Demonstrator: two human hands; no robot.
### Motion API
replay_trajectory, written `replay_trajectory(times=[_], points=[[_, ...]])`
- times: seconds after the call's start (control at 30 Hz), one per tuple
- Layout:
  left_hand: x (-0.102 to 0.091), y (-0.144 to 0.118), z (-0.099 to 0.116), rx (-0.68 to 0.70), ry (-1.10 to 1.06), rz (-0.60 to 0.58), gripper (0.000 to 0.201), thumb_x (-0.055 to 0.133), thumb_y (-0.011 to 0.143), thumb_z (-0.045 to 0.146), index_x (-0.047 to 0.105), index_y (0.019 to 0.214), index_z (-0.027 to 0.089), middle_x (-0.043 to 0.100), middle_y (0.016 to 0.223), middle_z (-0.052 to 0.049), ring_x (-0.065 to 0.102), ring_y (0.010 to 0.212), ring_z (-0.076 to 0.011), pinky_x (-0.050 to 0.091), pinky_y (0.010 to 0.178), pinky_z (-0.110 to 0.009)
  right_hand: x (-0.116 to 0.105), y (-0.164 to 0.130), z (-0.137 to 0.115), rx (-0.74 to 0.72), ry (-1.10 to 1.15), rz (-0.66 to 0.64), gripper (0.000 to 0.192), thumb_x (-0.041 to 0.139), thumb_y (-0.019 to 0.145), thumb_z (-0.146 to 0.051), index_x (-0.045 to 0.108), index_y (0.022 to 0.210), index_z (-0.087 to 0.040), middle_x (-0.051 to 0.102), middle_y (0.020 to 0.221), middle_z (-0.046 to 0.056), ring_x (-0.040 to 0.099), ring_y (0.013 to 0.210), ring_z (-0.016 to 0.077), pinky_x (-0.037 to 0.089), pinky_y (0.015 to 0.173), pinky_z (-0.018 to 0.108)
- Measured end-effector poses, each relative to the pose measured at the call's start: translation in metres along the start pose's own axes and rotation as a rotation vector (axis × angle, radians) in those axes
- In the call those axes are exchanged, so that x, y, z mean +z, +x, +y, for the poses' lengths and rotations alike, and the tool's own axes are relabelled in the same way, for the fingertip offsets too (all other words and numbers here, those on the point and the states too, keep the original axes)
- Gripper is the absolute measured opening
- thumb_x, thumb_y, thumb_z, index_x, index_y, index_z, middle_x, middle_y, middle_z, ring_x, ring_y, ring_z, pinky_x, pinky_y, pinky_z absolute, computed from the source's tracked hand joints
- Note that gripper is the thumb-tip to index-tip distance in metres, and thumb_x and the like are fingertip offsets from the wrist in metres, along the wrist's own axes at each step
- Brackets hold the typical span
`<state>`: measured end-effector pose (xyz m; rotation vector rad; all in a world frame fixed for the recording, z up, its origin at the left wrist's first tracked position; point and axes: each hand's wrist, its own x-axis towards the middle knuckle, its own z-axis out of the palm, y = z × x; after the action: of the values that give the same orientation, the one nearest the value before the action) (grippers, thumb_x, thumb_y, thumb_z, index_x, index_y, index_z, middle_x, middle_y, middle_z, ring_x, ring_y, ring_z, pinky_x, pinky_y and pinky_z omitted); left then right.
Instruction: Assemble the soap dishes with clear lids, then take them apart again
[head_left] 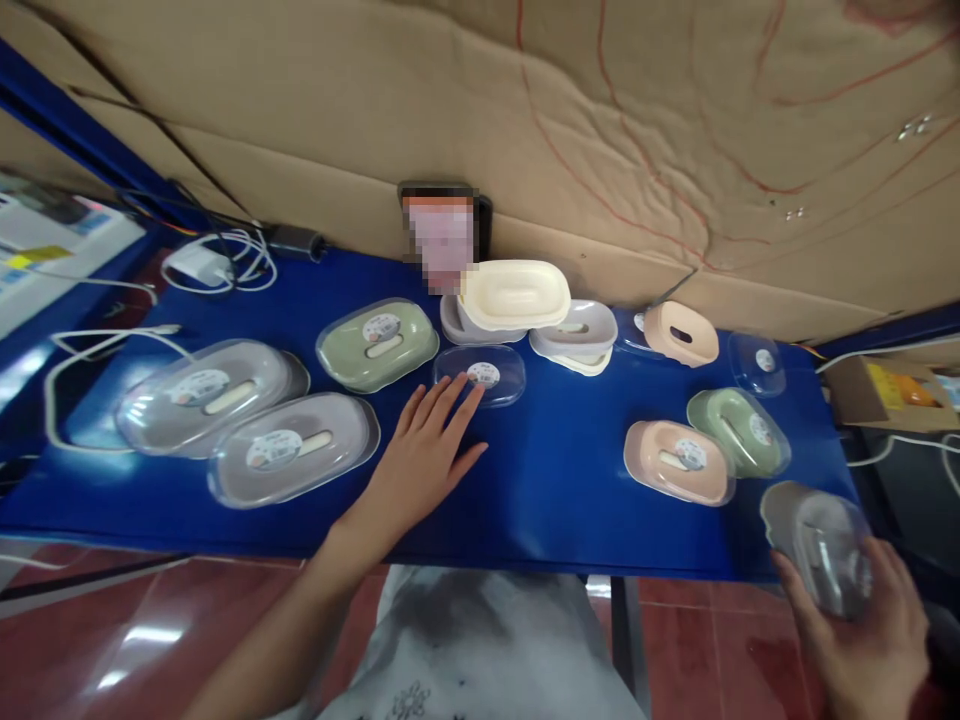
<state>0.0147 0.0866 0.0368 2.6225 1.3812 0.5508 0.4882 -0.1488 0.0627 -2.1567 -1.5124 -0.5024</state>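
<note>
1. My left hand lies flat and open on the blue table, fingers spread and pointing away from me, the fingertips just touching the near rim of a clear lid.
2. That clear lid sits flat near the middle of the table, its long axis running left to right, with a round sticker facing up.
3. My right hand is closed around a grey soap box with a clear cover, held off the near right corner of the table. Its long axis slants from upper left to lower right, and the end towards the table is tilted up.
4. Just beyond that box, a pink soap box and a green soap box lie side by side on the table, both angled the same way.
5. To my left are two grey covered boxes and a green covered box, long axes roughly left to right.
6. At the back, a cream tray rests on stacked grey and white parts; a pink base lies beside them.
</note>
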Motion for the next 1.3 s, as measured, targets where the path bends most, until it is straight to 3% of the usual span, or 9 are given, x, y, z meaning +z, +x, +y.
replay_trajectory(times=[0.13,0.3,0.43,0.5,0.7,0.8,0.9,1.03,1.3], points=[[-0.002,-0.002,0.011,0.040,-0.028,0.010,0.047,0.062,0.107,0.027,0.058,0.153,0.017,0.068,0.142,-0.018,0.065,0.129,-0.0356,0.052,0.115,-0.058,0.029,-0.011,0.029,-0.070,-0.013,-0.043,0.094,0.085,0.083,-0.063,0.049,0.166,-0.039,0.060,0.160,0.016,0.064,0.136,0.0523,0.055,0.108,0.072],[-0.007,-0.009,0.017,0.067,-0.109,0.004,0.034,0.068,0.103,0.025,0.070,0.137,0.025,0.063,0.146,-0.016,0.060,0.138,-0.0366,0.055,0.112,-0.059,0.024,0.016,0.022,-0.149,-0.087,-0.034,0.085,0.079,0.085,-0.068,0.048,0.163,-0.052,0.052,0.168,0.005,0.054,0.144,0.0565,0.047,0.109,0.083],[-0.006,-0.012,0.014,0.097,-0.137,-0.042,0.037,0.074,0.100,0.029,0.067,0.136,0.026,0.048,0.165,-0.016,0.047,0.155,-0.0397,0.050,0.119,-0.062,-0.001,0.045,-0.034,-0.134,0.101,-0.063,0.070,0.071,0.095,-0.053,0.049,0.161,-0.056,0.061,0.160,0.002,0.063,0.139,0.0477,0.051,0.114,0.072],[-0.005,-0.014,0.014,0.094,-0.161,-0.056,0.039,0.074,0.100,0.028,0.065,0.137,0.025,0.052,0.162,-0.016,0.052,0.151,-0.0376,0.053,0.118,-0.059,0.002,0.065,-0.077,-0.237,0.170,-0.148,0.065,0.063,0.103,-0.040,0.047,0.166,-0.044,0.064,0.156,0.008,0.064,0.140,0.0439,0.052,0.115,0.071],[-0.003,-0.026,0.024,0.073,-0.220,-0.080,0.054,0.080,0.095,0.025,0.060,0.145,0.024,0.056,0.157,-0.016,0.056,0.146,-0.0376,0.055,0.116,-0.059,0.087,0.161,-0.193,-0.789,0.149,-0.359,0.052,0.054,0.111,-0.027,0.050,0.162,-0.018,0.060,0.161,0.016,0.057,0.148,0.0358,0.046,0.121,0.059],[-0.004,-0.037,0.026,0.043,-0.239,-0.075,0.058,0.081,0.095,0.025,0.059,0.148,0.027,0.049,0.164,-0.017,0.051,0.151,-0.0398,0.055,0.116,-0.061,0.129,0.201,-0.216,-0.903,0.105,-0.411,0.047,0.052,0.113,-0.031,0.056,0.155,-0.011,0.065,0.154,0.018,0.062,0.143,0.0351,0.046,0.120,0.058],[-0.006,-0.047,0.024,-0.002,-0.233,-0.042,0.053,0.078,0.098,0.025,0.060,0.147,0.029,0.044,0.168,-0.018,0.049,0.153,-0.0410,0.054,0.115,-0.063,0.143,0.219,-0.223,-0.939,0.108,-0.443,0.038,0.047,0.115,-0.033,0.068,0.142,-0.014,0.078,0.133,0.013,0.072,0.124,0.0286,0.053,0.110,0.050],[-0.004,-0.052,0.015,-0.035,-0.212,-0.003,0.050,0.074,0.101,0.027,0.059,0.148,0.028,0.046,0.167,-0.020,0.053,0.150,-0.0409,0.054,0.115,-0.064,0.114,0.198,-0.225,-0.936,0.126,-0.401,0.032,0.053,0.113,-0.029,0.070,0.140,-0.021,0.080,0.125,0.008,0.074,0.109,0.0259,0.054,0.100,0.045],[0.003,-0.035,-0.003,-0.176,-0.114,0.085,0.050,0.066,0.106,0.030,0.053,0.153,0.020,0.036,0.171,-0.025,0.043,0.158,-0.0461,0.050,0.120,-0.065,0.057,0.098,-0.229,-0.906,0.251,-0.325,0.026,0.067,0.104,-0.015,0.073,0.130,-0.015,0.081,0.115,0.010,0.073,0.102,0.0240,0.046,0.104,0.043]])
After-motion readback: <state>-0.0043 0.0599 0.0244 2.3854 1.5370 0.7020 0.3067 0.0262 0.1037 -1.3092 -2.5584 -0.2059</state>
